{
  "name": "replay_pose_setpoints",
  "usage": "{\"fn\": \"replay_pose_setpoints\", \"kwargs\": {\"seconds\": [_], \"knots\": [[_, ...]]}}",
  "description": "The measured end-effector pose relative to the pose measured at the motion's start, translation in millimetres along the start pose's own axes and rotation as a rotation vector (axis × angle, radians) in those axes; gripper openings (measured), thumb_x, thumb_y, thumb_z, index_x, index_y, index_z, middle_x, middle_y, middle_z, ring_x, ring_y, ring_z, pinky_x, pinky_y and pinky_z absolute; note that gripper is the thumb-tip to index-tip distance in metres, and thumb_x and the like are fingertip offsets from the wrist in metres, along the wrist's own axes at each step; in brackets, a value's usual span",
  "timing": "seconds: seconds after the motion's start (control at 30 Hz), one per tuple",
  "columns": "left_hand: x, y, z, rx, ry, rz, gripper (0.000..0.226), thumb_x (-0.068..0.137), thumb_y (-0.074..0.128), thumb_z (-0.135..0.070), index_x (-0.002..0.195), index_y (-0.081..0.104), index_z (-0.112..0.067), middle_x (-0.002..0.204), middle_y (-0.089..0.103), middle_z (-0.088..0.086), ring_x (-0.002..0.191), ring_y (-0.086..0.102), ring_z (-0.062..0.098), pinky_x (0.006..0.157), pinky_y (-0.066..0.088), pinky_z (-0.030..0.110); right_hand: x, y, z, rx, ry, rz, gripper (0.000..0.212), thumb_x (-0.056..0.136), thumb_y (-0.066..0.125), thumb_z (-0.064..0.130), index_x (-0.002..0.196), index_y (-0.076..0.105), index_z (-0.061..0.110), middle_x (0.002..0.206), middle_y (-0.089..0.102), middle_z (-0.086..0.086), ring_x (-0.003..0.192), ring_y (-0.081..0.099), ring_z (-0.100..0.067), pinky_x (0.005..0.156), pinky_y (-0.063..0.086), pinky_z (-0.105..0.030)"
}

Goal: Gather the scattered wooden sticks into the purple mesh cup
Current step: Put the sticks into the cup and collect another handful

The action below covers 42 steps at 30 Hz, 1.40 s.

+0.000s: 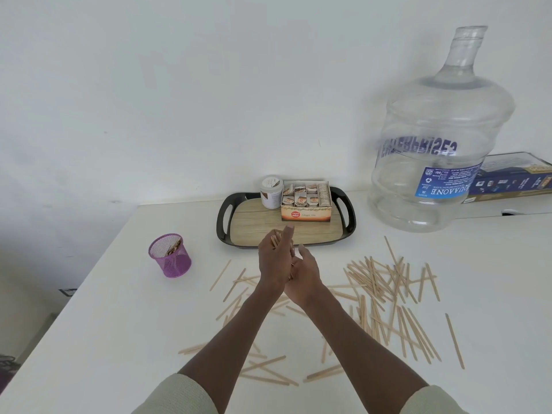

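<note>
The left hand (273, 261) has its grip closed on a bundle of sticks (274, 239), mostly hidden behind it. The right hand (303, 277) presses against it; its grip cannot be made out. More sticks (385, 289) litter the table (125, 318). The purple cup (171, 256) stands apart, left.

Open worktop (128, 309) lies between the hands (286, 267) and the cup (170, 255), crossed only by a few flat sticks (385, 297). The cup's mouth stands unobstructed. Behind the hands, a tray (286, 234) with a box (306, 204) and jar (271, 191) blocks passage; a jug (436, 138) closes the far right.
</note>
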<state>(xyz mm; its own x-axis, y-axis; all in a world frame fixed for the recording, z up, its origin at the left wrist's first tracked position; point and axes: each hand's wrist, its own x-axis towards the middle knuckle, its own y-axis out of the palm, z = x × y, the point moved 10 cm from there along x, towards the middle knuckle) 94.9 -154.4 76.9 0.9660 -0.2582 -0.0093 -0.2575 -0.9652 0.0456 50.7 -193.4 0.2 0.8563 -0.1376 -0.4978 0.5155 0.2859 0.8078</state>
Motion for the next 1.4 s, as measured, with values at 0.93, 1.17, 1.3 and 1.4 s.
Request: {"fn": "replay_pose_setpoints", "kwargs": {"seconds": [0.93, 1.17, 1.3, 1.4], "knots": [[9.6, -84.8, 34.4, 0.520, 0.041, 0.002, 0.045, 0.082, 0.063, -0.025, 0.045, 0.038, -0.021, 0.035, 0.039, -0.011, 0.038, 0.036, 0.008, 0.043, 0.027, 0.020, -26.2, 131.7, 16.9, -1.886, -0.660, 0.314, 0.018, 0.086, 0.073, 0.019, 0.103, 0.076, 0.012, 0.088, 0.076, 0.001, 0.082, 0.071, -0.010, 0.074, 0.057, -0.023], [10.9, -115.9, 42.8, 0.570, 0.081, 0.040, 0.039, 0.071, 0.054, -0.041, 0.052, 0.029, -0.018, 0.039, 0.034, -0.009, 0.042, 0.029, 0.011, 0.045, 0.027, 0.025, -16.7, 153.8, -25.4, -2.065, -0.673, 0.337, 0.011, 0.080, 0.069, -0.001, 0.086, 0.078, 0.003, 0.079, 0.074, -0.010, 0.071, 0.068, -0.015, 0.072, 0.058, -0.027], [23.7, -144.6, 47.2, 0.508, 0.043, -0.018, 0.040, 0.070, 0.059, -0.044, 0.059, 0.040, -0.011, 0.046, 0.044, -0.006, 0.046, 0.035, 0.012, 0.048, 0.032, 0.029, -9.3, 175.2, -42.8, -2.110, -0.717, 0.333, 0.015, 0.079, 0.066, -0.005, 0.084, 0.078, 0.001, 0.077, 0.074, -0.010, 0.064, 0.059, -0.007, 0.067, 0.053, -0.021], [36.5, -181.0, 59.4, 0.494, -0.033, -0.126, 0.027, 0.077, 0.073, -0.034, 0.076, 0.055, -0.014, 0.062, 0.060, -0.006, 0.058, 0.054, 0.013, 0.053, 0.038, 0.024, 0.3, 198.3, -37.0, -2.060, -0.759, 0.279, 0.013, 0.078, 0.066, -0.007, 0.078, 0.078, -0.002, 0.067, 0.070, -0.006, 0.050, 0.053, 0.002, 0.053, 0.041, -0.007]]}}
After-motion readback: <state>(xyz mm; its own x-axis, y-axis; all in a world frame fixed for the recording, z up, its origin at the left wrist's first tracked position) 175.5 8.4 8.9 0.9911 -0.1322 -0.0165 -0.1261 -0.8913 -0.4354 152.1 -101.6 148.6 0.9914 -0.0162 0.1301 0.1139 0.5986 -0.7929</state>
